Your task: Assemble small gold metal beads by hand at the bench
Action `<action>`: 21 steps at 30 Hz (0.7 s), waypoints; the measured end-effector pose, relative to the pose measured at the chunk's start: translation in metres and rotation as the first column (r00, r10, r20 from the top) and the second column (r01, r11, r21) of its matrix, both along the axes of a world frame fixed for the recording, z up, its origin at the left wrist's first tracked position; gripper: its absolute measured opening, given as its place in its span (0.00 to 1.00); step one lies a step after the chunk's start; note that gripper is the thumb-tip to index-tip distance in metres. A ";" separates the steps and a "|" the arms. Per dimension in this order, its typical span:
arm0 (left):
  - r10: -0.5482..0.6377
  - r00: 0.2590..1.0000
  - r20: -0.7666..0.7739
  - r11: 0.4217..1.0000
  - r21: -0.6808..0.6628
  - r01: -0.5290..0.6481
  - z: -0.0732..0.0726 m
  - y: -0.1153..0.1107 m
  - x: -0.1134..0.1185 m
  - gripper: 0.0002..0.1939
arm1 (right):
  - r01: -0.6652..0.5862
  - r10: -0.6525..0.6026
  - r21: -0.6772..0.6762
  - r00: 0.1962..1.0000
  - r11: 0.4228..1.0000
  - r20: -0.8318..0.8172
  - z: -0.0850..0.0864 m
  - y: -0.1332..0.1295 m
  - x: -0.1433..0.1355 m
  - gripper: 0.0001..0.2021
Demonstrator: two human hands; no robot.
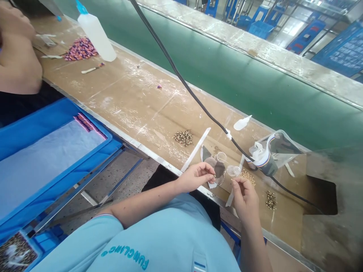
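My left hand (198,176) is over the table's near edge, with thumb and forefinger pinched together. A tiny dark speck shows at its fingertips, too small to name. Across a small gap to the right, my right hand (246,194) also pinches; what it holds, if anything, cannot be made out. Between and behind the hands lie a dark grey round patch (219,172) and a small clear round dish (233,171). Tan small pieces (248,177) lie just behind my right hand. A pile of small dark-and-gold pieces (271,200) lies to its right.
Another dark-and-gold pile (183,138) lies to the left. A black cable (181,77) crosses over the table near a clear container (266,158). A white bottle (98,36) and pink-purple pieces (81,49) stand far left, near a co-worker's arm (19,56). A blue tray (51,151) is at left.
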State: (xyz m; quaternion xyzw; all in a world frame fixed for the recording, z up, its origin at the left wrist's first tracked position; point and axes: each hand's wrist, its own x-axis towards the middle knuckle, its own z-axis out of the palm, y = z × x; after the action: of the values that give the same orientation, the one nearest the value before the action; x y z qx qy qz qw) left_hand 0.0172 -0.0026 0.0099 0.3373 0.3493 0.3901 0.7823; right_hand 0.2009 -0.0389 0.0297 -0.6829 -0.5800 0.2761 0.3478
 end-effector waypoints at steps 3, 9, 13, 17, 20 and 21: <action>-0.021 0.999 0.037 0.999 -0.044 0.022 -0.004 0.000 -0.001 0.20 | -0.087 0.018 0.172 0.929 0.981 0.369 0.003 0.007 0.014 0.14; -0.032 0.997 0.063 0.999 -0.028 0.034 -0.004 0.000 -0.004 0.20 | -0.339 0.068 0.260 0.715 0.904 0.696 0.012 0.029 0.029 0.11; -0.049 0.997 0.059 0.998 -0.036 0.052 -0.005 0.001 -0.005 0.20 | -0.448 0.088 0.241 0.598 0.861 0.797 0.017 0.038 0.032 0.12; -0.055 0.997 0.056 0.997 -0.043 0.057 -0.006 0.002 -0.005 0.20 | -0.496 0.088 0.222 0.526 0.839 0.846 0.021 0.040 0.030 0.11; -0.051 0.997 0.061 0.997 -0.047 0.054 -0.007 0.001 -0.005 0.20 | -0.527 0.083 0.214 0.484 0.823 0.871 0.025 0.042 0.028 0.11; -0.050 0.997 0.062 0.998 -0.047 0.053 -0.006 0.001 -0.004 0.20 | -0.537 0.084 0.206 0.466 0.818 0.881 0.027 0.042 0.027 0.11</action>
State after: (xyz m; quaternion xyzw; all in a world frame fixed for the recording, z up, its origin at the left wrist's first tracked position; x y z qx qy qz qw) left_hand 0.0128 -0.0015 0.0034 0.3152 0.3259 0.3714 0.8103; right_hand 0.2284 0.0031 0.0569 -0.5037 -0.8386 -0.1724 0.1158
